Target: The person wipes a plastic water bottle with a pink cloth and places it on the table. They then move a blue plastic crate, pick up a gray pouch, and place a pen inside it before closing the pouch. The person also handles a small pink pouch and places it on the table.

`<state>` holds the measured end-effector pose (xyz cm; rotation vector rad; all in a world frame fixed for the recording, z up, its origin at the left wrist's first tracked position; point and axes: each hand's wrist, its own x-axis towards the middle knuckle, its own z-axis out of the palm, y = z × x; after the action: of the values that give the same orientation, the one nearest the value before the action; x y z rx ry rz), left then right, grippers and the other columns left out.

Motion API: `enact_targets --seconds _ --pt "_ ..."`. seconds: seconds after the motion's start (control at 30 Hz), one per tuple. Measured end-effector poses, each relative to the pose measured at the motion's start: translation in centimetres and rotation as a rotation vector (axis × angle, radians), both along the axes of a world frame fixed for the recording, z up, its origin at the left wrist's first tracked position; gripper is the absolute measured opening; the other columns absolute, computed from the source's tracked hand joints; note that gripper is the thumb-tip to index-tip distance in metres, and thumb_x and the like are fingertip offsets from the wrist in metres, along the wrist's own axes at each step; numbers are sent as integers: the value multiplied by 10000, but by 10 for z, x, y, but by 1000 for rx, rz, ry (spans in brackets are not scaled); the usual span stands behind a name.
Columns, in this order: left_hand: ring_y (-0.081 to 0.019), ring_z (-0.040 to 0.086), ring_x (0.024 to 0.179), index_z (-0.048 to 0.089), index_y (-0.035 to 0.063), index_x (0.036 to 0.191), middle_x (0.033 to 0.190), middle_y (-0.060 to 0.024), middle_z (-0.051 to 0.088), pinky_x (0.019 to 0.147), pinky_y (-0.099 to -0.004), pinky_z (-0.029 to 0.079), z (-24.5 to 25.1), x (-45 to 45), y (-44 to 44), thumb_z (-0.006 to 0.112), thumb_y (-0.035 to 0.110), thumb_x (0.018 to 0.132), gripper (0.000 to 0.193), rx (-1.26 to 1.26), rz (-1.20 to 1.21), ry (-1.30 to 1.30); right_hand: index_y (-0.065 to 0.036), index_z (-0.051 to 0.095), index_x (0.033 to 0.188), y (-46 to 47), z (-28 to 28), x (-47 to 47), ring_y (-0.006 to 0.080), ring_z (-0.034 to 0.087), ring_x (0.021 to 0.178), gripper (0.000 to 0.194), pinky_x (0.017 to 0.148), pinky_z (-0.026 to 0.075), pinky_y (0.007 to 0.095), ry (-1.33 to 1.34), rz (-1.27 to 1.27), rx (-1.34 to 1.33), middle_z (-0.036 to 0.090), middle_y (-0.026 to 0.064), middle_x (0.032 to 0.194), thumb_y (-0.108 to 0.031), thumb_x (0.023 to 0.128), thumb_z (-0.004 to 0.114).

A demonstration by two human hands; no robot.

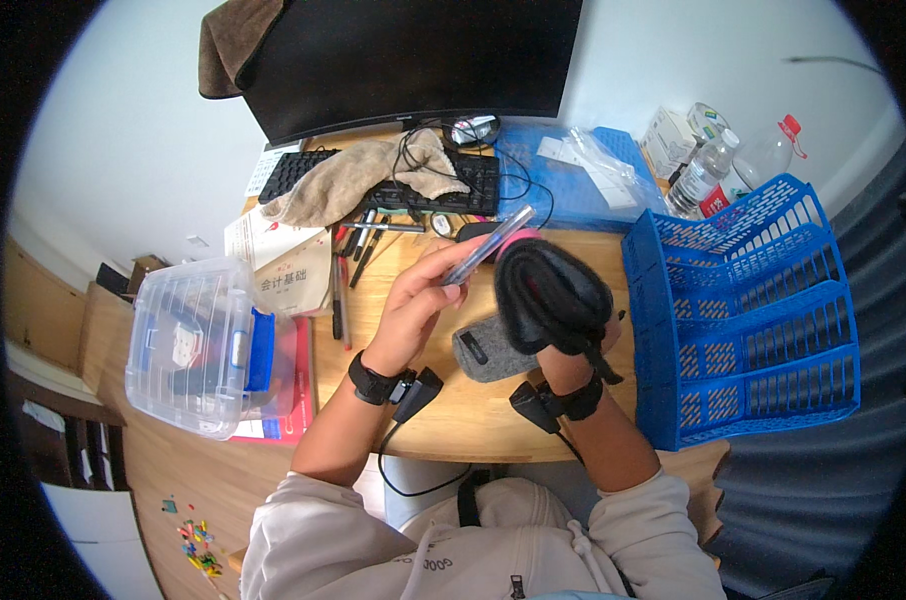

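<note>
My left hand grips a slim transparent plastic pen or tube between thumb and fingers, its far end pointing up and right. My right hand holds a black, soft fabric bundle, rolled or folded in layers, which hides most of the fingers. At the bundle's upper edge, near the pen, a pink piece shows; what it belongs to is unclear. Under the right hand, a grey felt pouch with a dark label lies on the wooden desk, partly covered from view.
Several pens and books lie left, beside a clear lidded box. A beige cloth drapes over the keyboard, below the monitor. Right are a blue divided rack and plastic bottles; cables trail behind.
</note>
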<state>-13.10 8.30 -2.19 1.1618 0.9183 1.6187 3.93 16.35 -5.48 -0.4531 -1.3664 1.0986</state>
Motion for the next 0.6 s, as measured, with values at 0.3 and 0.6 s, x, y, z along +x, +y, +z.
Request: enact_targets --seconds 0.3,0.6 --pt "-96 462 824 469 -27 1476 1127 -68 583 694 -223 381 1 3 1 513 117 904 591 -64 -66 -141 49 658 1228 17 -3 6 277 681 1122 338 994 536 395 365 123 -82 676 199 1265 -151 956 652" --pt "-180 476 1354 506 5 1464 1427 -92 533 1150 -310 315 -8 4 2 545 -57 928 541 8 -97 -54 1 684 1224 9 19 11 318 664 1168 339 1035 503 420 -330 -299 326 678 183 1289 -131 911 683"
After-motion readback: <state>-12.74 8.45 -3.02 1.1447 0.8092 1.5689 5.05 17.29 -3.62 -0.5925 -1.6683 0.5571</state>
